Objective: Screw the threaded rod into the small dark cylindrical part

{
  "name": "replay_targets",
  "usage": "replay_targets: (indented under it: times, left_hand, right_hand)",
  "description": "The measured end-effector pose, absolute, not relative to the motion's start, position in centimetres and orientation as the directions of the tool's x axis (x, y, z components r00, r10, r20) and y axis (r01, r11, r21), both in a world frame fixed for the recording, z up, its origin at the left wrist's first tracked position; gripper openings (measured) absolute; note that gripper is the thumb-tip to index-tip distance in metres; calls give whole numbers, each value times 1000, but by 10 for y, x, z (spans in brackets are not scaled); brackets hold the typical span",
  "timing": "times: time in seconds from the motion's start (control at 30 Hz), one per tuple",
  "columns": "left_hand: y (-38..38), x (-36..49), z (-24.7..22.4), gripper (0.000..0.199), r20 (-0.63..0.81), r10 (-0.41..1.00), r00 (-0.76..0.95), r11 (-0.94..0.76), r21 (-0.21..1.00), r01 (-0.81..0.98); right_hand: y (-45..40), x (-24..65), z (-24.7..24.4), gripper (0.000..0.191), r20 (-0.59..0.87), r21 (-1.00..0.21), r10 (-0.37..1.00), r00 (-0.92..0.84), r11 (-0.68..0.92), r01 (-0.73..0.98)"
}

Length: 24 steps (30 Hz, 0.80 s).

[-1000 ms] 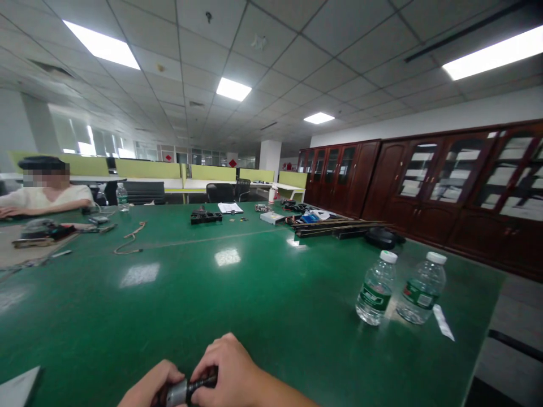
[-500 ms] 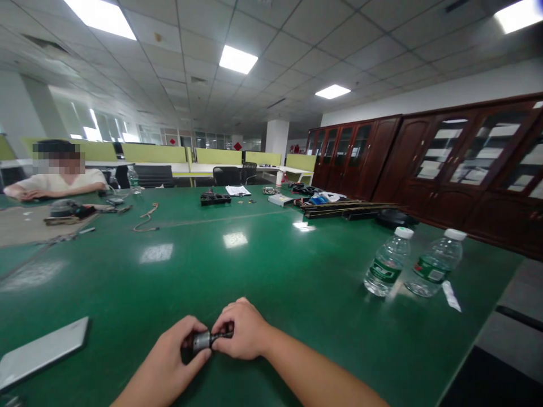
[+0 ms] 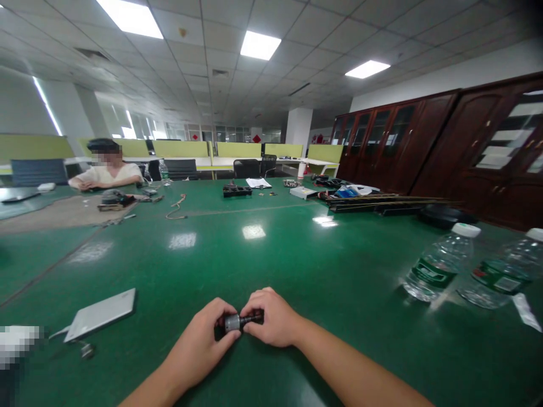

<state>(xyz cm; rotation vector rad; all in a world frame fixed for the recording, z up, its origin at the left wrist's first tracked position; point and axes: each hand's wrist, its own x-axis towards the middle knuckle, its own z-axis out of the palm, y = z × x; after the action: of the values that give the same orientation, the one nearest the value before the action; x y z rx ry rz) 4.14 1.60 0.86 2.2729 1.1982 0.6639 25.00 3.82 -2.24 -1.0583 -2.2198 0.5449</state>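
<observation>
Just above the green tabletop (image 3: 220,249), near its front edge, is a small grey metal cylinder (image 3: 232,323) with a dark, ridged shaft (image 3: 249,320) running out of its right end. My left hand (image 3: 206,336) grips the cylinder between thumb and fingers. On the other side, my right hand (image 3: 275,322) pinches the shaft, its fingers curled and closed over the far end, which they partly hide. Whether this is a small motor or another part I cannot tell.
Two water bottles (image 3: 441,265) stand to the right beside a white paper strip (image 3: 527,312). A flat silver device (image 3: 102,314) and a small metal part (image 3: 87,350) lie left. Farther off are a cord (image 3: 175,210), black parts (image 3: 236,191), long dark bars (image 3: 365,203) and a seated person (image 3: 110,169).
My view has turned left, so the table, bottles and silver device appear farther right. Both hands keep their hold on the cylinder and shaft, with the shaft showing slightly more.
</observation>
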Motion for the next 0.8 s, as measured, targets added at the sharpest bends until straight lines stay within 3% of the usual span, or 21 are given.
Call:
replay_targets:
  times: [0.8]
  left_hand:
    - [19, 41, 3, 14, 188, 851, 490, -496, 595, 632]
  right_hand:
    - [35, 275, -10, 9, 302, -555, 823, -481, 562, 614]
